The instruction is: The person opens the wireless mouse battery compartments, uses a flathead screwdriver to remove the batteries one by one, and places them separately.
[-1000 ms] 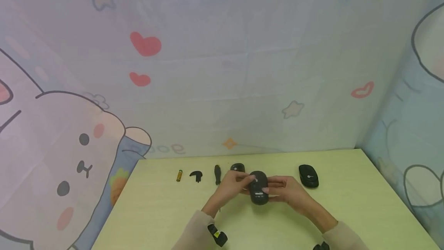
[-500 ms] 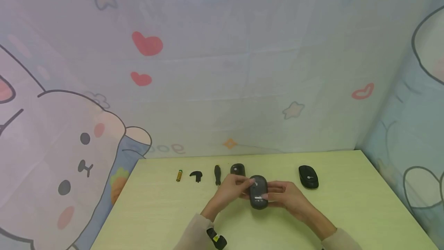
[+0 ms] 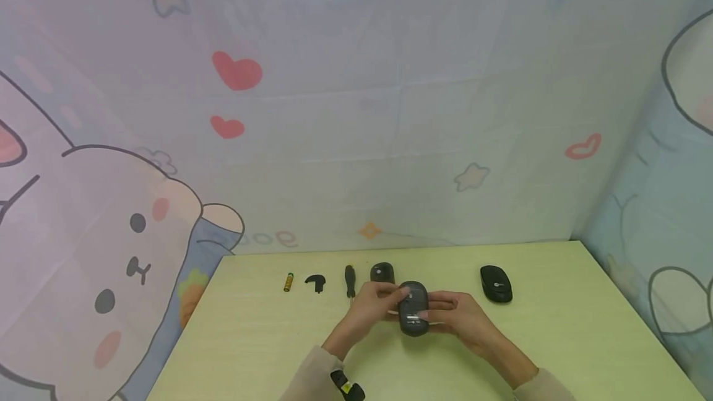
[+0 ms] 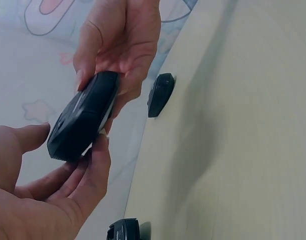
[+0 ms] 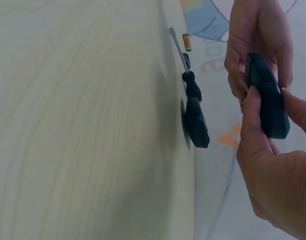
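Note:
A black computer mouse [image 3: 414, 308] is held above the table between both hands, its face with small white label marks turned up toward the head view. My left hand [image 3: 367, 307] pinches its left side, thumb on the upper part of that face. From the right, my right hand [image 3: 463, 322] grips the opposite side with its thumb near the white label. Both wrist views show the mouse [image 4: 83, 117] edge-on, thumbs on one face and fingers on the other.
On the pale table [image 3: 250, 339] lie a battery [image 3: 288, 282], a curved black plastic piece [image 3: 315, 281] and a screwdriver [image 3: 350, 278]. A rounded black mouse-like part [image 3: 382, 272] sits behind the left hand. Another black mouse [image 3: 496, 283] lies at the right. A printed cloth backdrop [image 3: 356, 110] hangs behind.
Both hands have lowered the mouse slightly toward me, uncovering more of the dark part behind. During the last half second they have barely moved, and the grip looks the same.

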Motion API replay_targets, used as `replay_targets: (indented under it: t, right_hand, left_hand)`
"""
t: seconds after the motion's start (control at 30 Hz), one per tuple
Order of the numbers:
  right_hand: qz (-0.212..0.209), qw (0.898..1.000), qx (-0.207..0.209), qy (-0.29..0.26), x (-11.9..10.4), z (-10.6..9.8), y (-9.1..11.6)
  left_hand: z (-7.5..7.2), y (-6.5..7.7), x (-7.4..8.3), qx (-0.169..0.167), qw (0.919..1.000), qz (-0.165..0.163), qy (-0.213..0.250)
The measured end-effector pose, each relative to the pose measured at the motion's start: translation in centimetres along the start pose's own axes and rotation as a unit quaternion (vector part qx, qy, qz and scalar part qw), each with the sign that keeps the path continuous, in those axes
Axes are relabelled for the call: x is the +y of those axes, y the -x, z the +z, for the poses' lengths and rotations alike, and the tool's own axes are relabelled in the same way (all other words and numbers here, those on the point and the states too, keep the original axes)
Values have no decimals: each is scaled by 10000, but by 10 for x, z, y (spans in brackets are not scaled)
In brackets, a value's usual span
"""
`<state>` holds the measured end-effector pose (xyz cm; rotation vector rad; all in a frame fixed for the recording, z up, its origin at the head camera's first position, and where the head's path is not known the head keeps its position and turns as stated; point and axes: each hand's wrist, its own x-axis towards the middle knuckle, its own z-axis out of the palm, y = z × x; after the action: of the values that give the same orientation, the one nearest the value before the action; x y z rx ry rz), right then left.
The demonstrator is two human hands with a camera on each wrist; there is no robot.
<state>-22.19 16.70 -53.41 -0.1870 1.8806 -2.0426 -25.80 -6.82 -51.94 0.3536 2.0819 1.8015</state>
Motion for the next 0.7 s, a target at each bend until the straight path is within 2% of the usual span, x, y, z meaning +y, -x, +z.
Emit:
replay_targets:
  t: [0.37,0.7]
  right_hand:
    - [-15,10000,27,-51,2,-2,0]
    - [-51,9999,-2,-101,5,-3,-2]
  left_hand:
    - [8,1,5,153,9995,-221,163]
    - [16,2,4,285,9995,-126,26]
